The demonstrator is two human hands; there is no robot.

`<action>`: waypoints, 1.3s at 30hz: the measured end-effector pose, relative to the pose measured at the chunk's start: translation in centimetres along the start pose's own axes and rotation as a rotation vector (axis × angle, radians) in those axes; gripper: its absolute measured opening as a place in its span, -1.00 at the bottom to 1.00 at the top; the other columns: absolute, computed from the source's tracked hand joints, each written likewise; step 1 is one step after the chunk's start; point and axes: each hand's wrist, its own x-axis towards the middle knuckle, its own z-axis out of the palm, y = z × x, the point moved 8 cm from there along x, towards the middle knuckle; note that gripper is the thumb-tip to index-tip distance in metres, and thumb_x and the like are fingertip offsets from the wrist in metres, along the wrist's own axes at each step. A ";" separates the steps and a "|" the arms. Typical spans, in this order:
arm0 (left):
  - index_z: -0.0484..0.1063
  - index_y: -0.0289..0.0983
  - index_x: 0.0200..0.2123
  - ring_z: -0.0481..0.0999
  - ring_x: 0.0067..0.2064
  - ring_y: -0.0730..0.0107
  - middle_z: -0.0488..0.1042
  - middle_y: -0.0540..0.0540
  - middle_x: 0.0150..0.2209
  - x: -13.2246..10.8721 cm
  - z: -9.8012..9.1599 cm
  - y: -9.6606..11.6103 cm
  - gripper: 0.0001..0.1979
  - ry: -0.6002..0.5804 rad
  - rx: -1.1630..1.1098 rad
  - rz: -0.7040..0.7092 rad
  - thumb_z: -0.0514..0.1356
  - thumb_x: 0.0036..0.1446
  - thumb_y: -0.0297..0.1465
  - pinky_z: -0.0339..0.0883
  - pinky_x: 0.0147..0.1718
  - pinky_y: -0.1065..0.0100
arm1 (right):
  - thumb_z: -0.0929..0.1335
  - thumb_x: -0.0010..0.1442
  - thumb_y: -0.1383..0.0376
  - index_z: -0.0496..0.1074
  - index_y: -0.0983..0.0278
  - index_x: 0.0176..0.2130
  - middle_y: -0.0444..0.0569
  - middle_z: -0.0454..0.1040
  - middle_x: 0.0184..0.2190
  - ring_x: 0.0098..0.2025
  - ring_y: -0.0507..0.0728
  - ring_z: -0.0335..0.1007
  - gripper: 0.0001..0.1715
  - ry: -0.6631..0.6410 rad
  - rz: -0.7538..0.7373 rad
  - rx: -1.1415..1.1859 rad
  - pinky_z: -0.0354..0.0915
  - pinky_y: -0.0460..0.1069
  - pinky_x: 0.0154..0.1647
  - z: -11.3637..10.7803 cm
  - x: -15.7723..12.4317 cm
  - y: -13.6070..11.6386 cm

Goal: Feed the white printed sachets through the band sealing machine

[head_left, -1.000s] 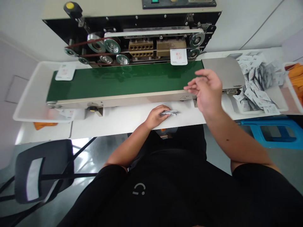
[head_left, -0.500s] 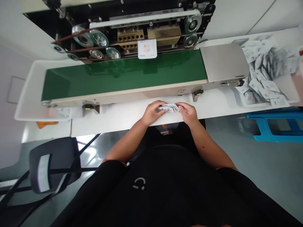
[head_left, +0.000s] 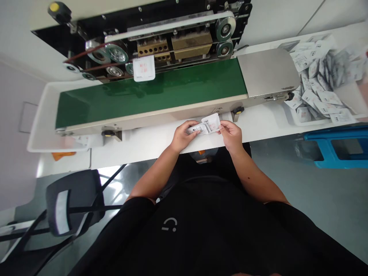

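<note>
Above the table's front strip, my left hand (head_left: 184, 135) is closed around a small stack of white printed sachets (head_left: 200, 129). My right hand (head_left: 231, 134) pinches the right edge of one white sachet (head_left: 212, 122) with pinkish print, which overlaps the stack and is tilted up from it. Beyond my hands runs the green conveyor belt (head_left: 172, 92) of a band sealing machine. Another white sachet (head_left: 144, 69) sticks out from the sealing machine's rollers (head_left: 116, 53), over the belt's far edge.
A white bin heaped with sachets (head_left: 319, 88) stands at the right end of the table, beside the metal plate (head_left: 267, 73). Another white bin (head_left: 38, 122) sits under the belt's left end. A black chair (head_left: 74, 201) is at lower left, a blue stool (head_left: 330, 149) at right.
The sachet in the sealer has travelled left along the belt. My right hand has drawn one sachet up and apart from the stack in my left hand. The view has shifted slightly.
</note>
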 end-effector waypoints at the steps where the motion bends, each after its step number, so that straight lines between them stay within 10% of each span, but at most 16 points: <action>1: 0.58 -0.24 0.03 0.68 0.01 0.17 0.67 -0.22 -0.01 0.0 0.0 0.0 -0.48 0.000 0.001 0.000 0.42 0.18 0.00 0.53 0.06 0.21 | 0.50 0.26 0.11 0.62 0.28 -0.10 -0.04 0.61 -0.29 -0.38 0.03 0.56 -0.68 0.033 -0.011 0.019 0.56 -0.02 -0.26 -0.3 -0.1 -0.5; 7: 0.60 -0.23 0.02 0.68 -0.02 0.18 0.69 -0.21 -0.04 0.0 0.1 -0.1 -0.54 -0.013 0.026 -0.004 0.41 0.21 -0.04 0.53 0.03 0.21 | 0.54 0.27 0.06 0.58 0.26 -0.12 -0.06 0.57 -0.34 -0.43 0.01 0.52 -0.66 0.082 -0.147 0.081 0.53 -0.04 -0.37 -2.9 1.0 -8.2; 15: 0.61 -0.20 0.03 0.68 -0.02 0.17 0.69 -0.19 -0.04 -0.1 0.2 -0.4 -0.59 -0.027 0.045 0.010 0.41 0.23 -0.09 0.53 0.04 0.21 | 0.43 0.33 0.51 0.53 0.40 -0.02 0.02 0.61 -0.28 -0.41 -0.02 0.53 -0.79 0.056 0.054 0.043 0.59 0.01 -0.15 -5.7 10.6 -16.7; 29: 0.61 -0.22 0.05 0.68 0.00 0.17 0.68 -0.21 -0.03 -0.1 0.6 0.1 -0.60 -0.062 0.046 0.036 0.40 0.24 -0.14 0.52 0.05 0.20 | 0.39 0.41 0.42 0.35 0.64 0.25 0.19 0.59 -0.04 -0.27 -0.10 0.60 -0.49 -0.056 0.086 -0.104 0.53 -0.08 -0.08 -2.4 20.0 -14.6; 39: 0.60 -0.23 0.06 0.66 0.01 0.16 0.67 -0.23 -0.02 -0.1 0.4 0.4 -0.59 -0.057 0.042 0.043 0.39 0.25 -0.12 0.50 0.06 0.19 | 0.37 0.46 0.33 0.34 0.42 0.28 0.04 0.53 0.02 -0.34 -0.11 0.58 -0.53 0.023 -0.002 -0.184 0.46 -0.23 -0.30 3.9 15.1 -17.9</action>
